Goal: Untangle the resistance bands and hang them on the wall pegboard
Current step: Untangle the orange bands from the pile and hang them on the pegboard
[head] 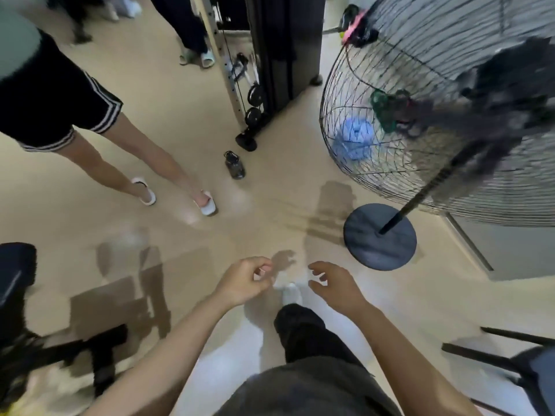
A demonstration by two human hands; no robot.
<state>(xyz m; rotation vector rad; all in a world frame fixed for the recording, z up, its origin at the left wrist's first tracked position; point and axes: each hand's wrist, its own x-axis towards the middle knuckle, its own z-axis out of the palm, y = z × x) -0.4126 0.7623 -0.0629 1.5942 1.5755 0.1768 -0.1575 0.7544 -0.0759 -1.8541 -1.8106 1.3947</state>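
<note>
Head view, tilted steeply down onto a glossy beige floor (168, 163). Stretches both bare forearms forward from the bottom edge, above a dark trouser leg and a white shoe (291, 293). Shows the left hand (249, 280) with fingers loosely curled toward the thumb, a sliver of floor visible in the gap, nothing held. Shows the right hand (336, 283) just beside it but not touching, fingers spread and slightly bent, palm down, likewise holding nothing. Takes in a large pedestal fan (420, 197) at upper right, leaning on its pole over a round black base (380, 237), well above and to the right of both hands. Finds three band-like things on the wire cage: a pink and black bundle (357, 28) at the top rim, a green loop (383, 111) near the middle, and a dark tangle (495, 94) draped over the hub; too blurred to say for certain that these are the resistance bands. Catches a pale blue shape (354, 139) through the wires. Places a dark bottle (235, 165) upright on the floor at the foot of a cable machine (255, 97). Includes another person at upper left in black striped shorts (60, 100) and white slippers (207, 205), plus dark chair legs (495, 355) at lower right.
</note>
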